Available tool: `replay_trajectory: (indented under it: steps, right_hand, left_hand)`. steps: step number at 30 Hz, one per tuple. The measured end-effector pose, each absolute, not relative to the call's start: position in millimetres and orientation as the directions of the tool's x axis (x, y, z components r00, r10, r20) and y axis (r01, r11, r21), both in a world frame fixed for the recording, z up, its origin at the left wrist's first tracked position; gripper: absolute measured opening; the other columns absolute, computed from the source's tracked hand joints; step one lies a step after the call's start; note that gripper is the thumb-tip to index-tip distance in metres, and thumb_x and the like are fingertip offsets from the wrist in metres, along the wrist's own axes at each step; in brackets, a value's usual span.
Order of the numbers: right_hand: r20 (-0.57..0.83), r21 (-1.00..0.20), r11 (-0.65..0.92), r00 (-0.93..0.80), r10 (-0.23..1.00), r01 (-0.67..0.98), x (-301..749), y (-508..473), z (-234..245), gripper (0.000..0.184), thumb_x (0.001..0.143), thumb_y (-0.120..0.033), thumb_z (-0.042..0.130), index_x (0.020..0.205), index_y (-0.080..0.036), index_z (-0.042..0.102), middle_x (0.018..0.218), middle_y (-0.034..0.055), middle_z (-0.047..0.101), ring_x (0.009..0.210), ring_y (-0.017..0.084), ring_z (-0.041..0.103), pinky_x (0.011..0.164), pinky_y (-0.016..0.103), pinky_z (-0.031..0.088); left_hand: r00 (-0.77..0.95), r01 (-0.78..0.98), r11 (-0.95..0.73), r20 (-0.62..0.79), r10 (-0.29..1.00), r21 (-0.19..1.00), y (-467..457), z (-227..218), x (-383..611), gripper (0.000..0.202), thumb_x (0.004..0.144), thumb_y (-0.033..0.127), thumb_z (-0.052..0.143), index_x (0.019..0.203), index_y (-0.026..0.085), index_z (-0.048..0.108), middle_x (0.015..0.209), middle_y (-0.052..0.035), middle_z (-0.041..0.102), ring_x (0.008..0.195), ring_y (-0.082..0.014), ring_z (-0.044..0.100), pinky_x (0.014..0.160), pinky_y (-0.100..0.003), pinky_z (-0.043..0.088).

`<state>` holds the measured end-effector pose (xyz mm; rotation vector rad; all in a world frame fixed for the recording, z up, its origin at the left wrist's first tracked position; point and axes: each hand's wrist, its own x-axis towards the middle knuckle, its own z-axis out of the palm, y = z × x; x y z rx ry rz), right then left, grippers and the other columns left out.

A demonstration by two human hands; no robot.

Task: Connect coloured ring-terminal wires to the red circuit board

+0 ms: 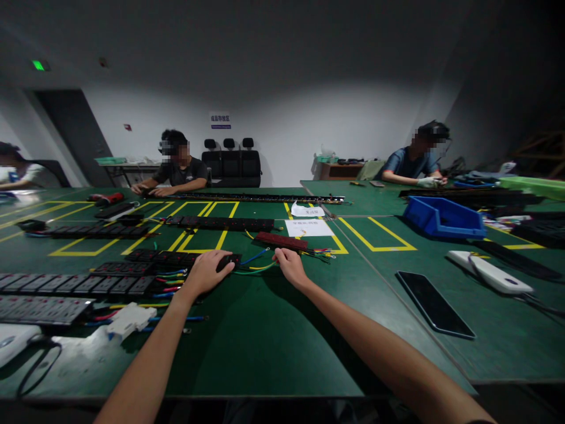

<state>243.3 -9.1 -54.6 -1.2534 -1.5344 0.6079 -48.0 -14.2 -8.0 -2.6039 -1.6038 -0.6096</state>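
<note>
My left hand [209, 270] lies over the right end of a black socket strip [165, 258], its fingers curled round it and the thumb along the near side. From that end a blue wire [255, 257] and a green-and-yellow wire [256, 270] run to the right. My right hand [289, 265] is closed in a pinch on the far end of the green-and-yellow wire; the tip is hidden by the fingers. Just behind this hand lies a dark red strip [281, 240] with several loose wires at its right end.
More socket strips [79, 284] with coloured leads lie left, beside a white connector block [130, 320]. A phone [435, 303], a white device [489, 272] and a blue bin [444, 218] are right. Paper sheets [309, 228] lie ahead. Co-workers [179, 171] sit across the green table [265, 353].
</note>
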Motion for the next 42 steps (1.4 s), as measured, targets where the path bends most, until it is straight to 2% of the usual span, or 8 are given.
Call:
replay_trajectory:
  steps: [11, 42]
  right_hand:
    - [0.391, -0.846, 0.332, 0.061, 0.919, 0.418, 242.8, -8.9, -53.7, 0.048, 0.095, -0.048, 0.041, 0.07, -0.018, 0.07, 0.064, 0.0016, 0.064, 0.062, 0.016, 0.057, 0.06, 0.026, 0.035]
    - [0.395, -0.843, 0.338, 0.054, 0.917, 0.418, 242.2, -11.0, -52.6, 0.048, 0.096, -0.048, 0.041, 0.07, -0.018, 0.069, 0.061, 0.0006, 0.06, 0.06, 0.016, 0.055, 0.059, 0.026, 0.034]
  left_hand:
    - [0.398, 0.863, -0.472, 0.335, 0.854, 0.178, -13.8, -8.1, -48.2, 0.053, 0.098, 0.059, 0.044, 0.129, 0.021, 0.064, 0.131, -0.0111, 0.066, 0.123, -0.0319, 0.059, 0.106, -0.051, 0.043]
    - [0.396, 0.861, -0.475, 0.349, 0.849, 0.179, -14.4, -7.9, -47.8, 0.049, 0.097, 0.058, 0.045, 0.127, 0.023, 0.064, 0.131, -0.0099, 0.067, 0.122, -0.0307, 0.06, 0.106, -0.049, 0.043]
